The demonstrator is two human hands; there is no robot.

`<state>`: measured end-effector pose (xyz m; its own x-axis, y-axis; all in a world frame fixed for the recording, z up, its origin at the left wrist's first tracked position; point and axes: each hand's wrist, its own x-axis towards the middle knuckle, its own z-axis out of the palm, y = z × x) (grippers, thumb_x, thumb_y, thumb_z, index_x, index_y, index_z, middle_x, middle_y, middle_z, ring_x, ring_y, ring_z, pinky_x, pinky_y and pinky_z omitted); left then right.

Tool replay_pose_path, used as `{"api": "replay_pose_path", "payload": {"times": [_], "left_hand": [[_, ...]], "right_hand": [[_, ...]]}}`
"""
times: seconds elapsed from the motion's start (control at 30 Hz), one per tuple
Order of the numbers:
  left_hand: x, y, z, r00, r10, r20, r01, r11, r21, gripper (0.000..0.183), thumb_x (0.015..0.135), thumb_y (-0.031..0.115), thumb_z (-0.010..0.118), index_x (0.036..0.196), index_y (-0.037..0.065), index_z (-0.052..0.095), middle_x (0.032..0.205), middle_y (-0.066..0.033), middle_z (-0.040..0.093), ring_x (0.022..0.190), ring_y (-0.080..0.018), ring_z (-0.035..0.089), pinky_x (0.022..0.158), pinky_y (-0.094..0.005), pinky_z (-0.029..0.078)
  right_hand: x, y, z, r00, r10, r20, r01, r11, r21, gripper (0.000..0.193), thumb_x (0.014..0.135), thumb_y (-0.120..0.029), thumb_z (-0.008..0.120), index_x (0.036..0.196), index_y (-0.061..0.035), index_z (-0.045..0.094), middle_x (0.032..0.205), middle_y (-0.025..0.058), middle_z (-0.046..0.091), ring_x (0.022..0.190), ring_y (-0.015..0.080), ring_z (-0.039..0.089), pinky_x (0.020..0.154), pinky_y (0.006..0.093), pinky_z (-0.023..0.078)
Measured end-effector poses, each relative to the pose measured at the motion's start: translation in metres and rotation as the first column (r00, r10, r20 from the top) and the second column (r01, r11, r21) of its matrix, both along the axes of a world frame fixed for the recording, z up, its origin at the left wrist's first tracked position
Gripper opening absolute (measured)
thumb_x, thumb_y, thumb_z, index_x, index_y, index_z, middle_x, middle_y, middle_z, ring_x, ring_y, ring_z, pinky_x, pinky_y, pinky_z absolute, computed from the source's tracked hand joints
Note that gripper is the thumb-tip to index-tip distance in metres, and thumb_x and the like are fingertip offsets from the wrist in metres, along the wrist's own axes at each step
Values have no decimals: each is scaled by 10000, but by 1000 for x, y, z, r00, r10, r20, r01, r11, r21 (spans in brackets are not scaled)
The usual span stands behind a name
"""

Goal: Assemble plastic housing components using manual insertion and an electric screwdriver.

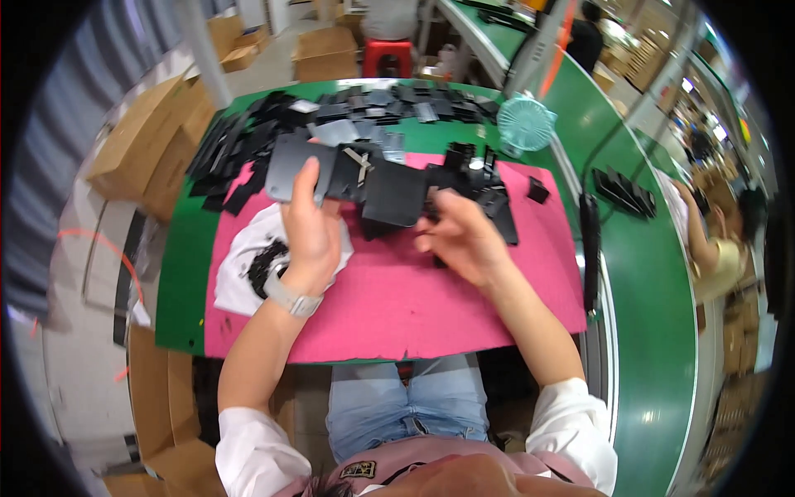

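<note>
My left hand [310,236] grips a grey flat plate [290,170], thumb on top. This plate seems joined to black pieces with a crossed metal-coloured part [358,166] and a black square plate [396,195], like a folding stand. My right hand [468,240] is at the right edge of the black plate, its fingers bent together and slightly blurred. What lies between those fingertips is hidden. Below my left hand, a white bag or cloth [236,286] holds a pile of small black parts [267,265]. All this is above a pink mat [397,306].
Many black and grey plates [331,112] cover the far side of the green table [182,290]. Black pieces [497,199] are stacked right of my hands, near a teal fan [527,124]. A green bench [654,331] runs along the right. Cardboard boxes [149,141] stand left; another person [716,257] is far right.
</note>
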<state>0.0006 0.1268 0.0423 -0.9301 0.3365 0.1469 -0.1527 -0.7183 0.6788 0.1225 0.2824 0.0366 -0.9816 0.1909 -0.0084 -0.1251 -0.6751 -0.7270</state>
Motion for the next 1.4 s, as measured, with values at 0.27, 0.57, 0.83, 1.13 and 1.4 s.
{"api": "replay_pose_path", "payload": {"times": [0.27,0.57,0.83,1.13,1.4], "left_hand": [[4,-12,14,890,-448,-79,448,894,-19,696,910,570,392,1366,45,371,1293,-113,501,1136,-238,520,969,-412,408],[9,-1,-10,621,-665,-415,317,697,-643,397,918,336,569,1163,24,547,1038,-49,590,945,-112,563,784,-252,449],[17,-1,-19,716,-542,440,568,819,85,443,924,482,422,953,54,530,650,-10,453,449,-126,386,453,-257,307],[-12,-8,-30,766,-600,232,454,760,465,603,916,524,443,1093,-48,520,716,-67,478,592,-157,411,460,-273,361],[19,0,-8,882,-461,99,462,887,15,388,951,273,524,1219,-2,469,1019,-63,571,897,-158,567,769,-260,493]], "right_hand": [[-2,15,8,996,-45,70,38,994,107,188,849,-149,617,863,36,590,717,117,611,502,198,569,465,310,479],[4,23,77,894,78,441,-420,488,765,215,722,-146,627,784,59,609,640,120,602,407,121,508,361,247,373],[-13,15,58,986,-164,-19,129,693,709,312,888,-126,532,1141,-28,378,870,114,589,494,110,497,410,215,390],[-1,4,44,998,68,-8,-29,526,850,243,929,-143,518,1056,59,563,936,107,626,545,145,606,475,229,482],[4,13,47,974,-144,-176,224,737,638,401,856,-36,590,1218,-15,418,795,32,558,480,48,468,387,159,321]]}}
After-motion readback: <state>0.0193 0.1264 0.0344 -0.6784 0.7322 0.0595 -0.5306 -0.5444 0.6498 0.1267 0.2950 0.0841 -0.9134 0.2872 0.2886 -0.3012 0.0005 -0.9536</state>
